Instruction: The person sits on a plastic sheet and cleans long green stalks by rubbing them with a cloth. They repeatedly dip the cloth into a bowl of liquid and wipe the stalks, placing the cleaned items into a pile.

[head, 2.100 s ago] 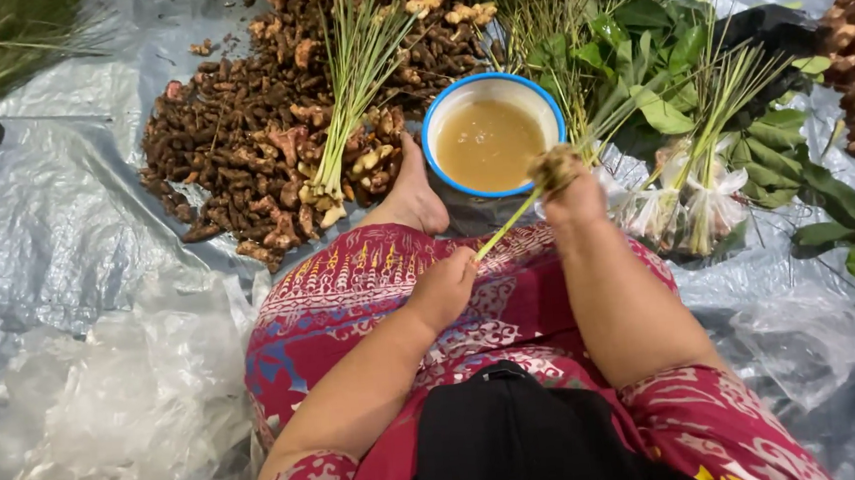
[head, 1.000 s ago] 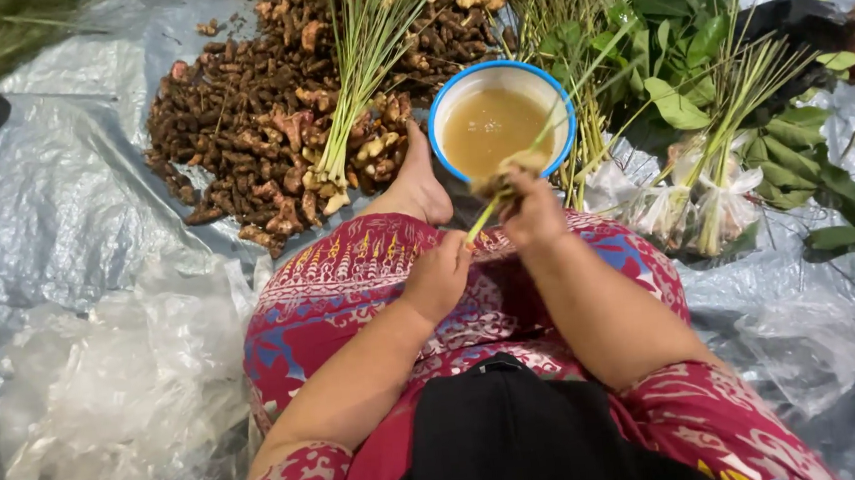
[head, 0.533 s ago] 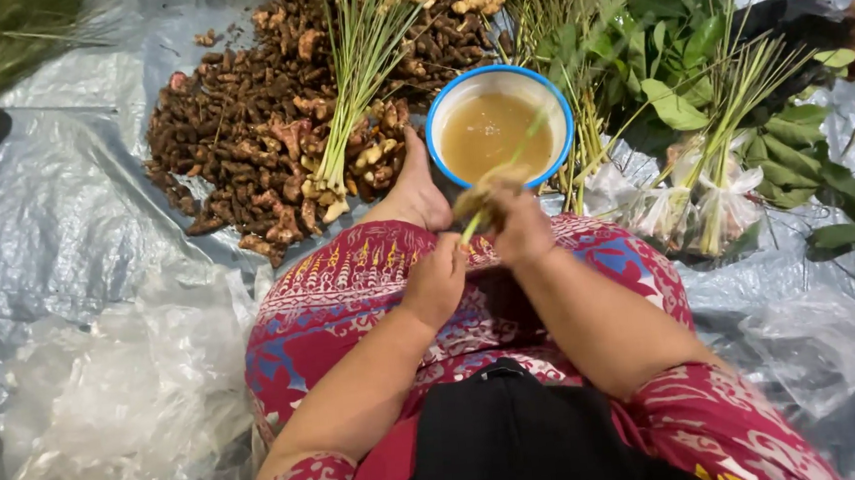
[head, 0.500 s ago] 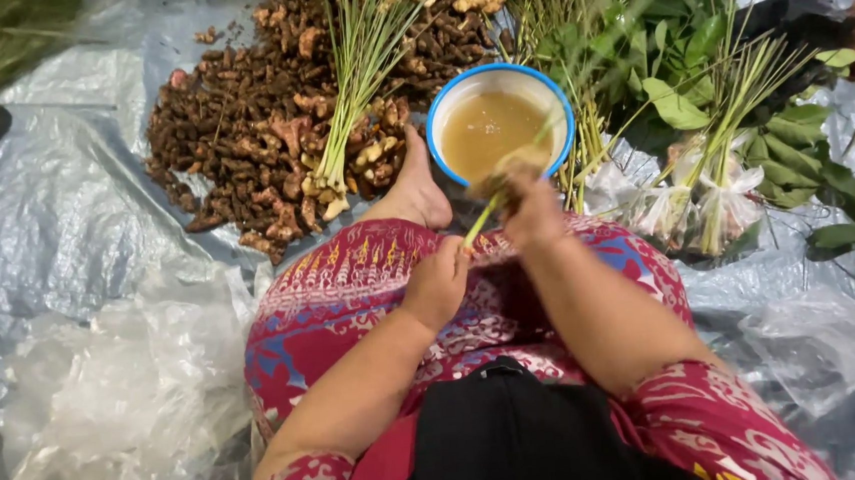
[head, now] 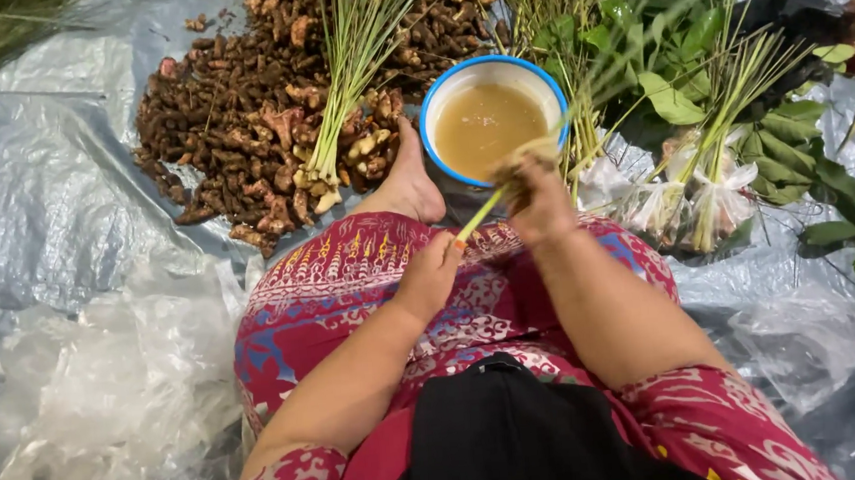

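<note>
I sit on a plastic sheet with a red patterned skirt [head: 350, 285] over my knees. My left hand [head: 432, 275] pinches the lower end of a green lemongrass stalk [head: 478, 214] above my lap. My right hand [head: 537, 198] is closed around the same stalk higher up, near a brownish clump at the rim of a blue-rimmed white bowl [head: 435, 109] of cloudy tan water. The stalk's thin leaves trail up and right, blurred. My bare foot [head: 411, 179] rests beside the bowl.
A heap of brown roots [head: 229, 124] lies at the top left with a lemongrass bundle [head: 350, 65] across it. Bagged lemongrass bunches [head: 700, 196] and green leaves [head: 736, 58] lie right. Crumpled clear plastic bags [head: 87, 394] lie left, another [head: 806, 339] right.
My right hand came down from beside the bowl toward my lap, then rose again along the stalk to the bowl's rim. My left hand stayed low, holding the stalk's end.
</note>
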